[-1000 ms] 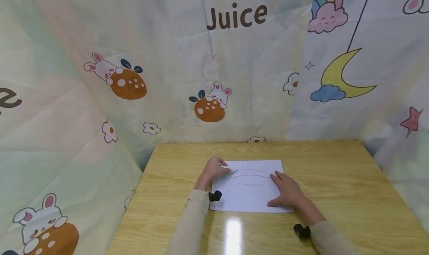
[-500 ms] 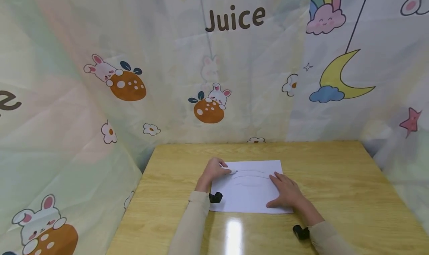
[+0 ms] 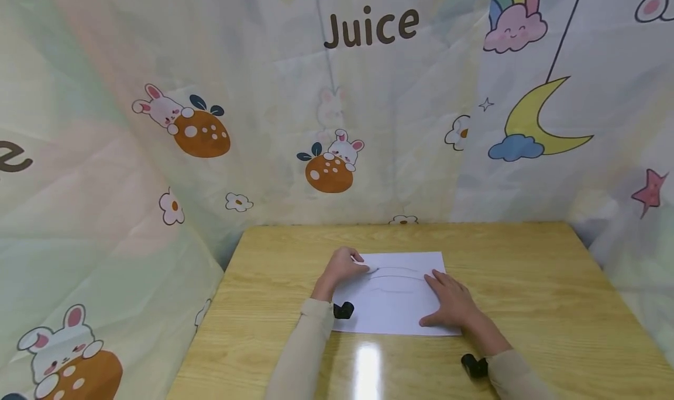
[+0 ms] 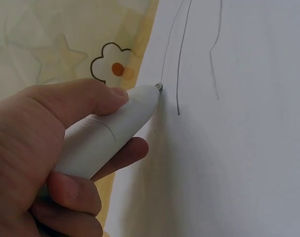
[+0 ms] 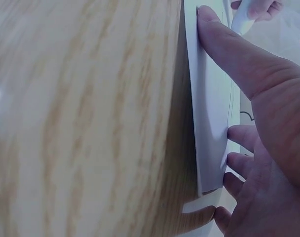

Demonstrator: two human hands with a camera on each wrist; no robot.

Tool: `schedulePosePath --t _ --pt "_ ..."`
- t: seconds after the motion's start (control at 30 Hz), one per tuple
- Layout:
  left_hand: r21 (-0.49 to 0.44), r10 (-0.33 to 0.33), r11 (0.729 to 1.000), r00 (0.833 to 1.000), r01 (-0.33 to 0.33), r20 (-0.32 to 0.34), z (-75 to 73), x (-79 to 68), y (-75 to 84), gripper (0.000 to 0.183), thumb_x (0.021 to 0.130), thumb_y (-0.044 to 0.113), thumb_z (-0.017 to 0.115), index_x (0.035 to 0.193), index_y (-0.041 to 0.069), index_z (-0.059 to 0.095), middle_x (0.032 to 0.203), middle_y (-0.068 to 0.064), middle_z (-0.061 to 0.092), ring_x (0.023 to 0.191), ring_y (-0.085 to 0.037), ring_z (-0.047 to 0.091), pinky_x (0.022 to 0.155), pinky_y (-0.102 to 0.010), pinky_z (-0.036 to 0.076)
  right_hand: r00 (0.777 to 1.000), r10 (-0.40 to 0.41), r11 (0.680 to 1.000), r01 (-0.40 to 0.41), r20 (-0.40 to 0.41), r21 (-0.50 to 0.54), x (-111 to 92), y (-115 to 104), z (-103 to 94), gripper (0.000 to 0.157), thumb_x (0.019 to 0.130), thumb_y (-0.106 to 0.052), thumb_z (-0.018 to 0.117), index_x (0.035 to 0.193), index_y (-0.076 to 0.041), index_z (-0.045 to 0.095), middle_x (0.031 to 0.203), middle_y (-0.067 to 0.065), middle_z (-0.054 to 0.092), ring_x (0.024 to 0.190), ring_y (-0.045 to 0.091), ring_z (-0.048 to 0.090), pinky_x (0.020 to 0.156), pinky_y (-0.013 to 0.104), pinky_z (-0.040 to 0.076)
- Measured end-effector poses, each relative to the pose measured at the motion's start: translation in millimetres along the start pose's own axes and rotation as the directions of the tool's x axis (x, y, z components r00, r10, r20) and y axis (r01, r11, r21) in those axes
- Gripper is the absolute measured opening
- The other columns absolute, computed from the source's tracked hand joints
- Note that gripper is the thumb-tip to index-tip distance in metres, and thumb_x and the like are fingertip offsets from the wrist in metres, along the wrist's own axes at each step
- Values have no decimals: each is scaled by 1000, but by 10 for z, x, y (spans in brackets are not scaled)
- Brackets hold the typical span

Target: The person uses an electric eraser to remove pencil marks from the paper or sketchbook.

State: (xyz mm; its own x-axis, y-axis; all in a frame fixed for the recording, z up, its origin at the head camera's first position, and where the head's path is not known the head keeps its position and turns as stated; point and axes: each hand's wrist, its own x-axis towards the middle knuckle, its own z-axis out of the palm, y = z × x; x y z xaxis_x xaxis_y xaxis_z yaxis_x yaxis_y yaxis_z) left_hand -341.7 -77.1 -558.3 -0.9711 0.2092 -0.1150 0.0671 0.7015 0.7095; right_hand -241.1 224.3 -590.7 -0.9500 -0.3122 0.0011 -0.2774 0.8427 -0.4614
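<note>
My left hand (image 3: 341,266) grips a thick white pen-shaped electric eraser (image 4: 135,112) between thumb and fingers. Its metal-collared tip is right at the end of a thin pencil line on the white sheet of paper (image 3: 392,315). Three roughly parallel lines cross the sheet, the middle one darkest. Past the eraser's tip, toward the left edge, the topmost line does not show. My right hand (image 3: 454,300) lies with spread fingers on the paper's right edge. In the right wrist view its thumb (image 5: 234,47) presses along the near edge, other fingers at the side edge.
The paper lies on a light wood-grain table (image 3: 526,283). A patterned cloth (image 3: 274,96) with cartoon rabbits hangs behind and beside it. Black wrist devices (image 3: 343,310) sit by each cuff. A bright light reflection falls on the table's near side.
My left hand has shifted slightly to the right with the electric eraser, its tip following the top line, whose left end is now further right. The right hand stays in place.
</note>
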Motion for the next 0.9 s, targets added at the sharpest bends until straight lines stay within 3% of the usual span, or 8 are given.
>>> schedulePosePath --t 0.23,0.43,0.63,0.9 --pt "13 -19 1000 999 19 -34 9 -30 -40 19 75 25 84 78 13 69 81 1 60 69 -16 52 59 -30 44 1000 22 1000 -23 16 6 -18 5 33 114 58 -63 84 144 -1 42 150 27 30 135 49 25 101 68 20" --pt "12 31 999 999 -31 -11 45 -19 -62 20 76 27 83 79 13 70 79 1 61 67 -14 53 58 -28 44 1000 30 999 -30 7 12 -49 8 65 115 57 -64 84 144 0 42 150 27 31 135 50 25 101 68 21" --pt "34 5 999 999 -4 -37 27 -15 -27 17 76 24 83 78 13 70 79 2 59 67 -15 52 58 -29 43 1000 26 1000 -26 12 10 -31 0 56 115 59 -64 83 145 -1 41 151 26 29 136 49 24 102 68 20" --pt "26 29 999 999 -28 -17 65 43 -27 19 77 26 83 80 14 69 81 3 60 69 -13 52 60 -28 44 1000 2 1000 -2 2 4 -13 9 15 113 58 -61 85 144 0 42 150 27 31 134 49 27 101 67 22"
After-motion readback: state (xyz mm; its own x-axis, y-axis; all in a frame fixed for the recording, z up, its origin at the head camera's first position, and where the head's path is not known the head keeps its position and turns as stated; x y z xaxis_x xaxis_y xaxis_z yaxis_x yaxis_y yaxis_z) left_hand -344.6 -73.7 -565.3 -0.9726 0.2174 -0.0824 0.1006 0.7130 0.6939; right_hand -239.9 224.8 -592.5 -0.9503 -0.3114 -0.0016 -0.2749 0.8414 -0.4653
